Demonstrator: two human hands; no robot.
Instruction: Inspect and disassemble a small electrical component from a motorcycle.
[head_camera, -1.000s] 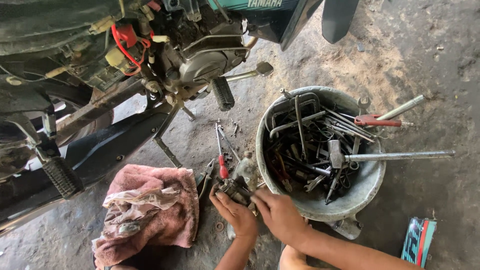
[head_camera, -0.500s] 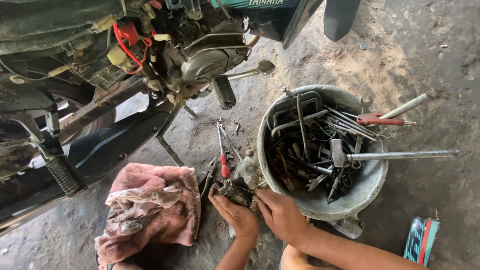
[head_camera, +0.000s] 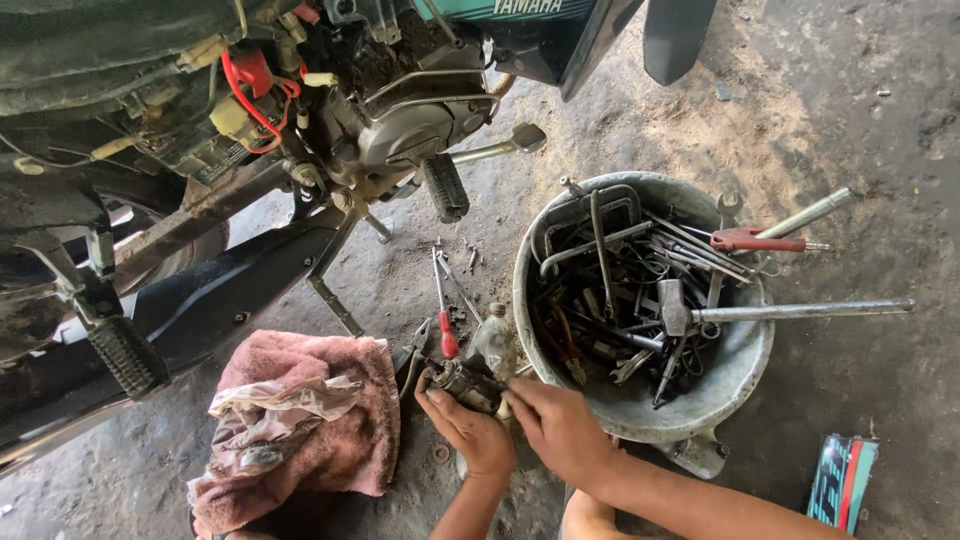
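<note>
From the head camera, the left hand (head_camera: 468, 432) and right hand (head_camera: 558, 430) both curl their fingers around a small dark engine part (head_camera: 466, 380), held low over the concrete floor (head_camera: 860, 120), its long axis running left to right between them. The grey tool basin (head_camera: 745, 375) sits just right; a pink rag (head_camera: 320, 410) lies left.

Both forearms bare, no sleeves, gloves or rings visible.

Greasy dark metal part (head_camera: 468, 383), worn pink cloth rag (head_camera: 320, 420), dull metal basin (head_camera: 735, 375)
</note>
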